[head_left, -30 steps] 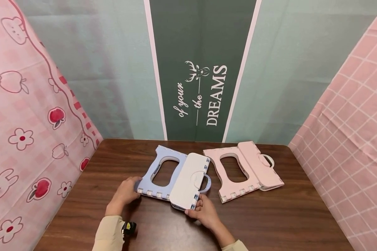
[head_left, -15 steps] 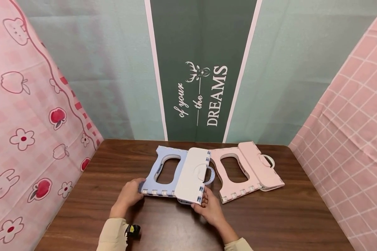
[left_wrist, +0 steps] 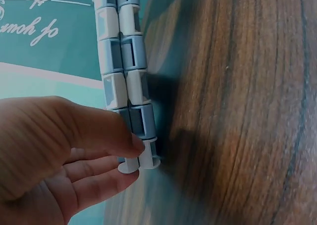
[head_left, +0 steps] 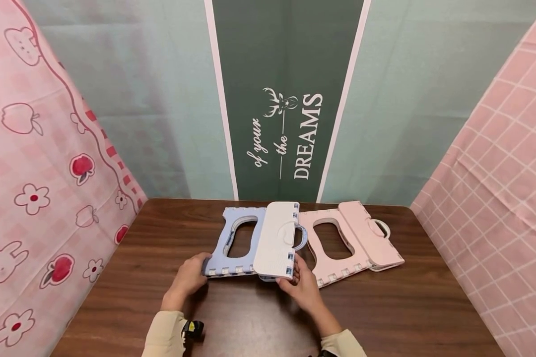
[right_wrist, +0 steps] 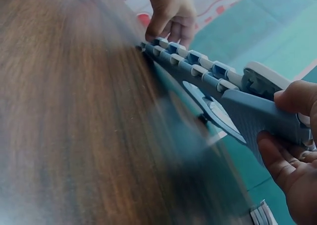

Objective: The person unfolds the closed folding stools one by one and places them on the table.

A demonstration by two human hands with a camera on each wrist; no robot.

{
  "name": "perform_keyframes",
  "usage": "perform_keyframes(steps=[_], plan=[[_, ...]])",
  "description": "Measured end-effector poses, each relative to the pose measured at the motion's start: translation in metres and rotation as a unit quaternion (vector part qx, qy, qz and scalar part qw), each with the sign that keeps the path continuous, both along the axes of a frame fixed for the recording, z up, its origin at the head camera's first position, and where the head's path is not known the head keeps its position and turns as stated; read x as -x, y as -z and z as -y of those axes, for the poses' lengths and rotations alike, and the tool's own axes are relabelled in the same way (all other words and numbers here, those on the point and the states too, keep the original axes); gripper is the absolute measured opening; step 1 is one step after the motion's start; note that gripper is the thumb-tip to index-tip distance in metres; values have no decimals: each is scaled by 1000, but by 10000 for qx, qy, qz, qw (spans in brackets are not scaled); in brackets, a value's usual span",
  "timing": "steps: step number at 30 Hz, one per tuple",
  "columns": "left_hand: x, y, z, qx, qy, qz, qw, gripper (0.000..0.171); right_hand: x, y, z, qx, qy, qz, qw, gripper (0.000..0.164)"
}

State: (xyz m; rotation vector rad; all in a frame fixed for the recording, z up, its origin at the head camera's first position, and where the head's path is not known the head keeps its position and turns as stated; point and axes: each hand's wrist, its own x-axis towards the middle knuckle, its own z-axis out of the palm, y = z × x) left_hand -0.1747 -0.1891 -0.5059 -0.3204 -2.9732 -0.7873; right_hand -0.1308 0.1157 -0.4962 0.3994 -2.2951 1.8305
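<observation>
A folded blue and white step stool lies in the middle of the head view, its white top panel to the right with a blue loop handle. My left hand pinches its near left corner; the left wrist view shows the thumb over the hinged edge and fingers beneath. My right hand grips the near right corner of the top panel, thumb above and fingers under. In the right wrist view the stool is tilted, its right end raised off the table.
A folded pink step stool lies right beside it, its left edge overlapped by the blue one's handle. Both are on a dark wooden table. Printed curtains hang behind and at both sides.
Both hands have shifted the blue and white stool rightward and slightly away, turning it straighter, so that it now overlaps the pink stool's left edge in the head view. The pink stool stays put.
</observation>
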Motion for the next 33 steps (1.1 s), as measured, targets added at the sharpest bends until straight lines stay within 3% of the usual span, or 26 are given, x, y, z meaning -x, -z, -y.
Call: perform_keyframes(steps=[4, 9, 16, 18, 25, 33], plan=[[0, -1, -3, 7, 7, 15, 10000, 53, -7, -24, 4, -142, 101, -159, 9997, 67], [1, -3, -8, 7, 66, -36, 10000, 54, -6, -32, 7, -281, 336, -398, 9982, 68], [2, -5, -13, -78, 160, -65, 9998, 55, -4, -44, 10, -617, 596, -1152, 9896, 67], [2, -5, -14, -124, 131, 17, 9998, 56, -2, -44, 10, -659, 651, -1371, 9862, 67], [4, -4, -18, -189, 105, 68, 9997, 57, 21, -16, 5, -752, 822, -1867, 9761, 71], [3, -3, -23, -41, 84, -216, 9997, 56, 31, -20, 5, -986, 1057, -2290, 9626, 70]])
